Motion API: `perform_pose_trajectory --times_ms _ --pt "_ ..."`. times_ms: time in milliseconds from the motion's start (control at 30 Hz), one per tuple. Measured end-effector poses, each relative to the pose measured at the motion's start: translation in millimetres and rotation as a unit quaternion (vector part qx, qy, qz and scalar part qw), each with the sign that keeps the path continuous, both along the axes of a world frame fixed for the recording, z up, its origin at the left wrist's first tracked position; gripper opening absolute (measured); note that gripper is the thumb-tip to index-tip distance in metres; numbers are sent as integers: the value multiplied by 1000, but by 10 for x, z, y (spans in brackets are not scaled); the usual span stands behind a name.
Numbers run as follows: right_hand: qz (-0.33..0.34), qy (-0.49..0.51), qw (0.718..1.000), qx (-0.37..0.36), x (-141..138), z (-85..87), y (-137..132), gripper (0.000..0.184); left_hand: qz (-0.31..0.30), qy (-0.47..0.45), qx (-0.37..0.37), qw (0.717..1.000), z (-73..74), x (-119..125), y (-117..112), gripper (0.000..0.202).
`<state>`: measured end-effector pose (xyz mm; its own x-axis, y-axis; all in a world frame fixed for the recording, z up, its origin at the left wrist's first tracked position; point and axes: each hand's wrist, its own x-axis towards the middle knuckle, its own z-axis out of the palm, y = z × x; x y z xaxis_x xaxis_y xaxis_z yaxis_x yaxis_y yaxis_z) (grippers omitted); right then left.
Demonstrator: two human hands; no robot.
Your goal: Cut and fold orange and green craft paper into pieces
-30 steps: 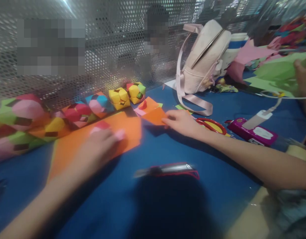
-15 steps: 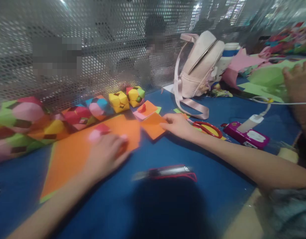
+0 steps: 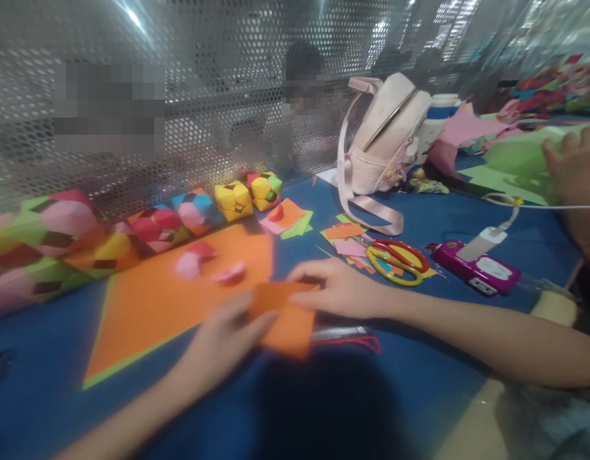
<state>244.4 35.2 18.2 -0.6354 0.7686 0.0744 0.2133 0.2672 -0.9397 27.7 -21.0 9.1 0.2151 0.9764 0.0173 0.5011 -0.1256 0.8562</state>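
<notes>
A small orange paper square (image 3: 286,316) sits low over the blue table (image 3: 419,358), held between both hands. My left hand (image 3: 227,345) grips its left edge. My right hand (image 3: 335,291) pinches its upper right edge. Under the square lies a utility knife (image 3: 345,335) with a red trim, partly hidden. To the left lies a large orange sheet (image 3: 179,294) carrying two small pink folded pieces (image 3: 192,262).
Coloured paper cubes (image 3: 232,198) line the perforated metal screen (image 3: 179,96). Red-and-yellow scissors (image 3: 395,259) lie on paper scraps beside a magenta device (image 3: 474,271). A pink backpack (image 3: 385,137) stands behind. Another person's hand (image 3: 575,166) rests on green paper at the far right.
My right hand drew the small orange square from beside the cubes toward me. My left hand left the large orange sheet and took hold of the square's left edge.
</notes>
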Motion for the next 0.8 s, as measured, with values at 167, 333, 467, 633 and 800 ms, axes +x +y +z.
perform_pose_trajectory --times_ms 167,333,467,633,800 --pt "19 13 998 -56 -34 -1 -39 20 42 -93 -95 990 -141 -26 -20 40" --pt "3 58 989 -136 -59 -111 8 26 46 -215 -126 967 -240 -23 -16 42" --pt "-18 67 987 -145 -63 -147 49 22 46 -254 -143 955 -257 -13 -5 44" --pt "-55 104 981 -155 -39 -164 156 25 82 -297 -125 943 -295 -54 72 41" --pt "-87 158 960 -214 -63 -219 240 30 146 -369 -128 909 -238 -12 138 45"
